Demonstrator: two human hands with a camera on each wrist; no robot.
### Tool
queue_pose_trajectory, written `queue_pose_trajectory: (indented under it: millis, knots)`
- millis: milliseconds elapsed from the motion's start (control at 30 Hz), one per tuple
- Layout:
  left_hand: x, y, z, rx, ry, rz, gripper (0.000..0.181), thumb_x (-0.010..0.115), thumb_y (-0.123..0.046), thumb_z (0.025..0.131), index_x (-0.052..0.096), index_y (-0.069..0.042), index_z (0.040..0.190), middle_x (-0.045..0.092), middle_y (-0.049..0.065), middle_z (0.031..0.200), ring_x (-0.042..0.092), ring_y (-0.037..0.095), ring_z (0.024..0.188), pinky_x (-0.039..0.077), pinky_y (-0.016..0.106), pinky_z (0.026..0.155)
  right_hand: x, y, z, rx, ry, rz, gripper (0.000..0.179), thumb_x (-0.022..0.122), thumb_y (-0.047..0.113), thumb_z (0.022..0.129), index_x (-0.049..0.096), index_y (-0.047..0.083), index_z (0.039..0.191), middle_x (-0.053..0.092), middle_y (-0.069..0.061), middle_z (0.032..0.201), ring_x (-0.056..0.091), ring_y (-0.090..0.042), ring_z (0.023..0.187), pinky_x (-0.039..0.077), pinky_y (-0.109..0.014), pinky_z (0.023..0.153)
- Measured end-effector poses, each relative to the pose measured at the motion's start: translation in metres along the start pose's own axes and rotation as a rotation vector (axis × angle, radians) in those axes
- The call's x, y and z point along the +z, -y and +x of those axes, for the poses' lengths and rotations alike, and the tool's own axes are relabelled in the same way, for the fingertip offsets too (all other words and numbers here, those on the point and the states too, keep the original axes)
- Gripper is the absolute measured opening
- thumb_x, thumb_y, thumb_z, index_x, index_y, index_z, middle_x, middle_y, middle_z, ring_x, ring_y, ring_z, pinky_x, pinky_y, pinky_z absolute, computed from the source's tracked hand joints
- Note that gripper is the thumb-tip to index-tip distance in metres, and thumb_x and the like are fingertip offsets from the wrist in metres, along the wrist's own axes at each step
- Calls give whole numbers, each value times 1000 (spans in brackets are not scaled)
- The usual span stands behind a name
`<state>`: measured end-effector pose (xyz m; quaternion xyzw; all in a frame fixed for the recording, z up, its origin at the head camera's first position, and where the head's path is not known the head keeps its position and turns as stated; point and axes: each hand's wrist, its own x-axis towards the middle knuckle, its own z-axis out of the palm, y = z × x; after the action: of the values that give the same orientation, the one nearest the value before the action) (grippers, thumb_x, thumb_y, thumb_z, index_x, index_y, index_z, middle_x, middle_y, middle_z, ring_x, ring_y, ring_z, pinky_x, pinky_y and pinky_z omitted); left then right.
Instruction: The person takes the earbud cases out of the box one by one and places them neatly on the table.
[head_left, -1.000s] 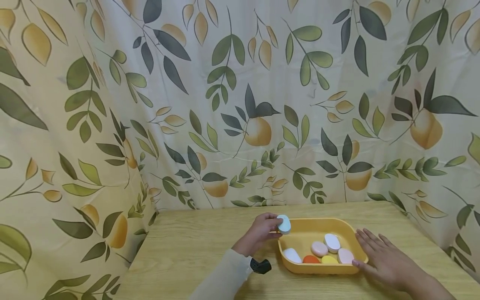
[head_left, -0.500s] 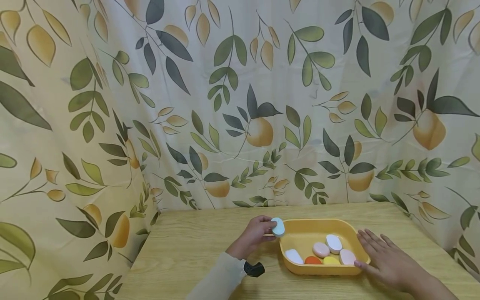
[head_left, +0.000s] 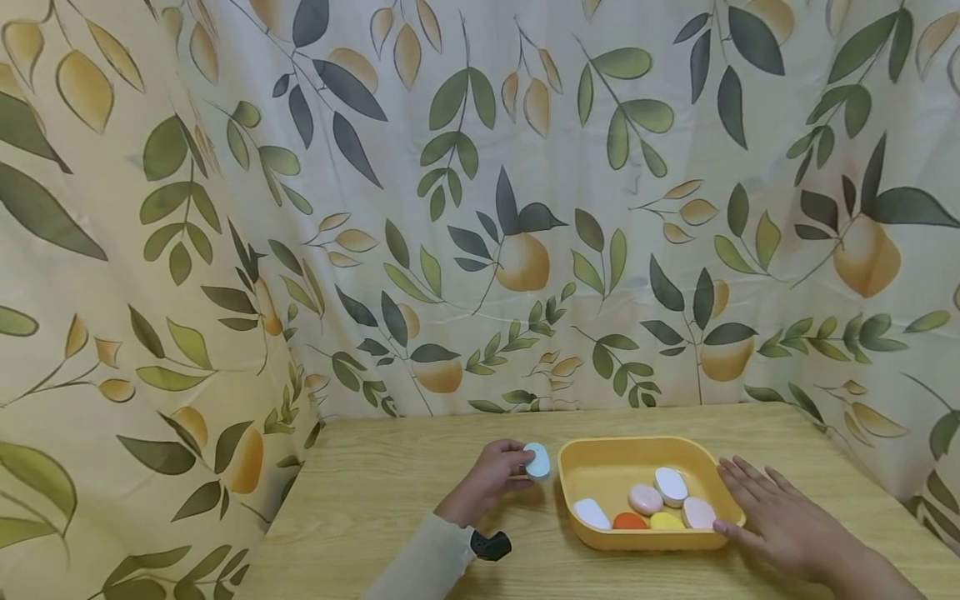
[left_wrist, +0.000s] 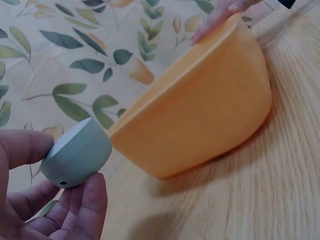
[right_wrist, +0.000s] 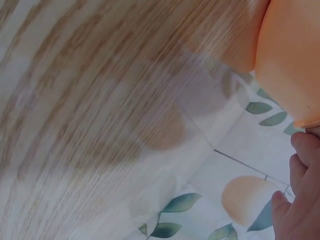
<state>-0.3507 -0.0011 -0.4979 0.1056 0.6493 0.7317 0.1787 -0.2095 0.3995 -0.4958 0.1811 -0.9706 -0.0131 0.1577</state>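
My left hand [head_left: 491,473] pinches a small pale mint-blue rounded oval piece [head_left: 536,462] between thumb and fingers, just left of the yellow tray [head_left: 637,540]. Seen from the left wrist, this mint piece [left_wrist: 80,155] has a flat pale face and a tiny dark slot in its curved side. It is held above the table, apart from the tray. With its fingers straight, my right hand [head_left: 783,525] touches the tray's right rim. Inside the tray lie white ovals [head_left: 671,487], pink ones [head_left: 646,499], a red one [head_left: 630,521] and a yellow one [head_left: 666,521].
A light wood table [head_left: 375,483] carries the tray. Behind it and along the left hangs a curtain [head_left: 465,333] printed with leaves and fruit. A black strap piece [head_left: 491,546] sticks out at my left wrist.
My left hand has moved left and slightly down with the mint piece, from over the tray's left rim to beside the tray. The right hand stays at the rim.
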Motion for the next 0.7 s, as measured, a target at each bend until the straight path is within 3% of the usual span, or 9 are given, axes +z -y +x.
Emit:
queue_pose_trajectory:
  millis: [233, 500, 700]
  knots:
    - [-11, 8, -3, -16, -28, 20, 26, 66, -13, 93, 58, 5, 110, 63, 14, 103, 66, 27, 88, 57, 40, 78, -2, -1, 2, 12, 23, 10, 80, 52, 55, 95, 36, -4, 146, 37, -22, 149, -22, 3, 134, -21, -25, 108]
    - [-22, 21, -4, -5, -23, 71, 26, 66, -13, 93, 60, 6, 110, 64, 13, 101, 66, 24, 87, 57, 42, 77, 0, -1, 0, 25, 22, 21, 80, 52, 54, 95, 34, -4, 147, 36, -22, 149, -22, 3, 133, -20, -24, 108]
    - [-32, 23, -8, -28, -33, 108, 33, 69, -18, 92, 60, 5, 114, 63, 13, 105, 66, 23, 89, 57, 39, 77, 0, -1, 0, 21, 22, 25, 81, 53, 54, 95, 32, -4, 148, 36, -22, 149, -25, 5, 131, -21, -23, 107]
